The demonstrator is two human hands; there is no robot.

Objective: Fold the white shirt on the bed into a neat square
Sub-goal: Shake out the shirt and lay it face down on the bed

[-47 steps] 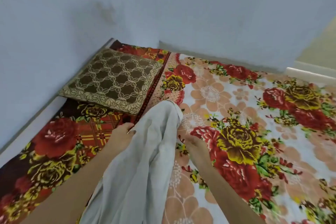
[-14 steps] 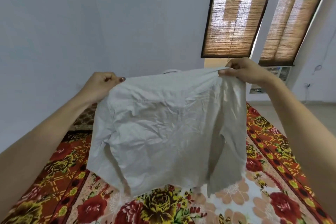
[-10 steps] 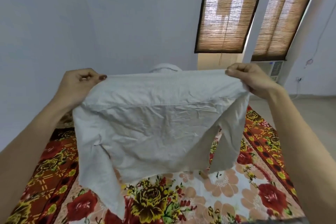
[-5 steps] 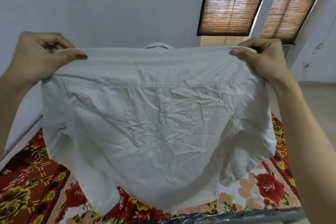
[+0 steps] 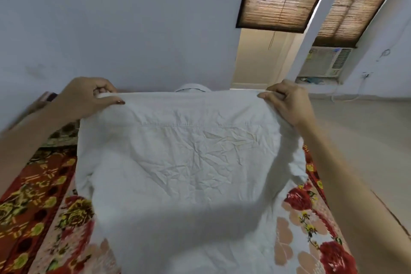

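**White shirt point(image 5: 189, 173) held spread by both shoulders over the floral bedspread point(image 5: 33, 207); not yet laid flat.**

The shirt's top edge is pinched by the left hand point(image 5: 89, 95) at about 10 o'clock and by the right hand point(image 5: 287, 104) at about 2 o'clock, each with fingers curled round the cloth. The collar point(image 5: 192, 88) is seen at 12 o'clock behind the top edge, so the back panel is taken to face the camera. The body hangs toward 6 o'clock; whether the hem touches the bed cannot be told. Risks, as judged: cloth bunched at the 3 and 9 o'clock edges may be trapped underneath on lowering, giving a lumpy, lopsided fold. If one hand is released early, the shirt is likely skewed. The creases at centre may be pressed in unless smoothed.
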